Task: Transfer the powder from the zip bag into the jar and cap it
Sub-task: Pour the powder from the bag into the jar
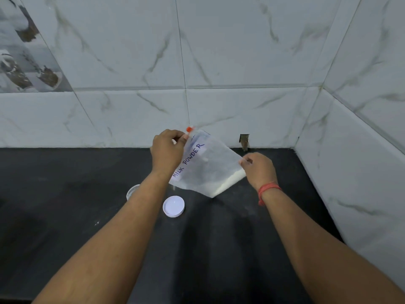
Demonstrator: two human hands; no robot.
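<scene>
Here, at the left, the jar (132, 191) stands on the black counter (65, 216), and most of it is hidden behind the left forearm, so only its clear rim shows. Just to its right the white cap (173, 206) lies on the counter with its inside facing up, apart from the jar. Above them the left hand (167, 150) is closed on the top corner of the zip bag (206, 165), pinching it beside the orange slider (189, 129). The bag is held in the air and tilted, with the words MILK POWDER written along its left side. The white powder (228, 182) is collected in the lower right edge of the bag. The right hand (259, 168) pinches the bag's right corner between thumb and fingers. A red thread band (267, 189) is around the right wrist.
</scene>
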